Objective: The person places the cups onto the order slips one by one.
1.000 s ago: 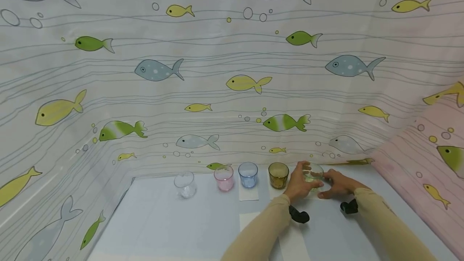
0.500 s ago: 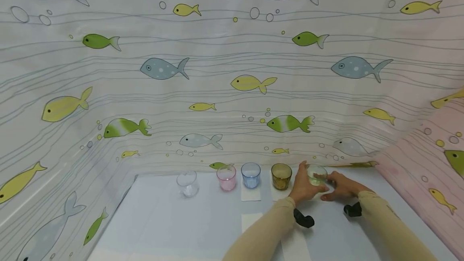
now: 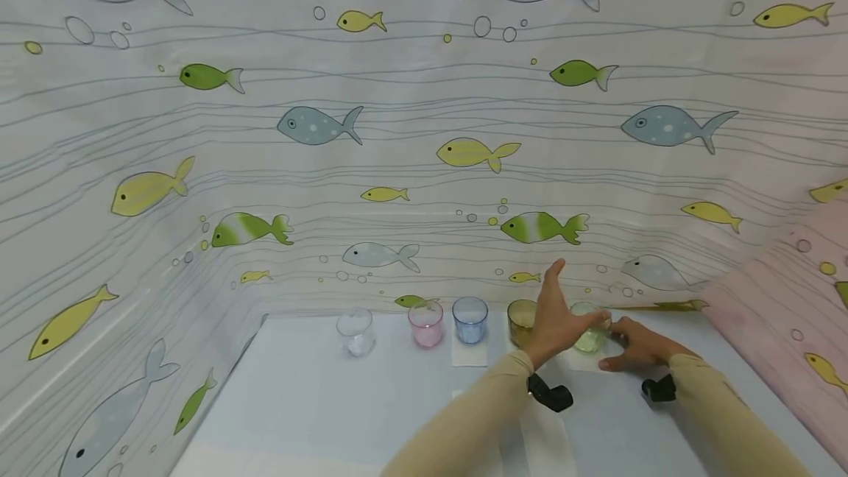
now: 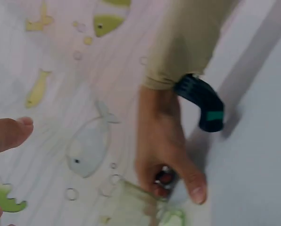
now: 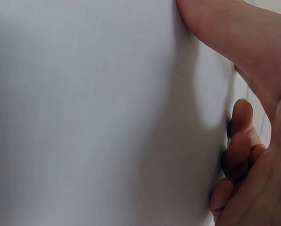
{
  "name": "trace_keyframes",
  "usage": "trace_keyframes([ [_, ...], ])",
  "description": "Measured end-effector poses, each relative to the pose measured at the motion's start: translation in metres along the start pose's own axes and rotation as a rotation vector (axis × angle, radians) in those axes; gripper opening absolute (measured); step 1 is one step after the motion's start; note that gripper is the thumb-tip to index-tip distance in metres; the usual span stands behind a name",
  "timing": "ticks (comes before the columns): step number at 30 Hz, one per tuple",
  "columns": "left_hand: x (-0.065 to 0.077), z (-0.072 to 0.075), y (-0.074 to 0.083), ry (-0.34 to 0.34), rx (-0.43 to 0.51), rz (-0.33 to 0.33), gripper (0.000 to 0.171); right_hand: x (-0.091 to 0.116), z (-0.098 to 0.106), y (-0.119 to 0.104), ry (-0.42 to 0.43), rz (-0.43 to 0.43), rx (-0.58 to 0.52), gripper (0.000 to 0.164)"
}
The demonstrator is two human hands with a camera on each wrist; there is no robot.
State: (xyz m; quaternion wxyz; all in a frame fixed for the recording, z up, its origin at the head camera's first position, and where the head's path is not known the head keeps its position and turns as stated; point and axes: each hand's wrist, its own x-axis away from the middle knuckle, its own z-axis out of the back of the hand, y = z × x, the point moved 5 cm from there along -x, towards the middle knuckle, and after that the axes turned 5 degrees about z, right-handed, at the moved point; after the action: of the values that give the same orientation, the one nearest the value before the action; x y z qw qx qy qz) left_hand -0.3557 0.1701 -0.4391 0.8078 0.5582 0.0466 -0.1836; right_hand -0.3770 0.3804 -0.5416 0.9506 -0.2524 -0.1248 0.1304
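Observation:
A pale green glass tumbler point(image 3: 587, 342) stands upright on a white paper piece at the right of a row of glasses. My left hand point(image 3: 559, 321) is raised in front of it and the amber glass point(image 3: 520, 324), fingers extended upward and thumb out across the green rim. Beside the green glass on the right is my right hand point(image 3: 639, 346), its loosely bent fingers at the glass's side and its thumb spread away. In the left wrist view the green glass point(image 4: 131, 207) is blurred at the bottom, below the right hand point(image 4: 161, 141).
Leftward along the back stand a blue glass point(image 3: 470, 321), a pink glass point(image 3: 426, 325) and a clear glass point(image 3: 355, 333). White paper strips point(image 3: 548, 440) lie on the pale table point(image 3: 318, 411). A fish-patterned curtain point(image 3: 411, 219) closes off the back and sides.
My left hand has come off the green glass, moving up and left with its fingers straightening. The right hand stays beside the glass. The head view has turned slightly left.

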Motion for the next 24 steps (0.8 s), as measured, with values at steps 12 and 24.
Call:
trace_keyframes([
  [12,0.005,0.105,0.002,-0.115,0.504,-0.031,0.057,0.003,0.007,0.003,0.001,0.082,0.005,0.096],
  [24,0.048,0.244,-0.059,0.184,0.410,-0.056,0.044,0.002,0.000,0.003,0.005,0.105,-0.023,0.096],
])
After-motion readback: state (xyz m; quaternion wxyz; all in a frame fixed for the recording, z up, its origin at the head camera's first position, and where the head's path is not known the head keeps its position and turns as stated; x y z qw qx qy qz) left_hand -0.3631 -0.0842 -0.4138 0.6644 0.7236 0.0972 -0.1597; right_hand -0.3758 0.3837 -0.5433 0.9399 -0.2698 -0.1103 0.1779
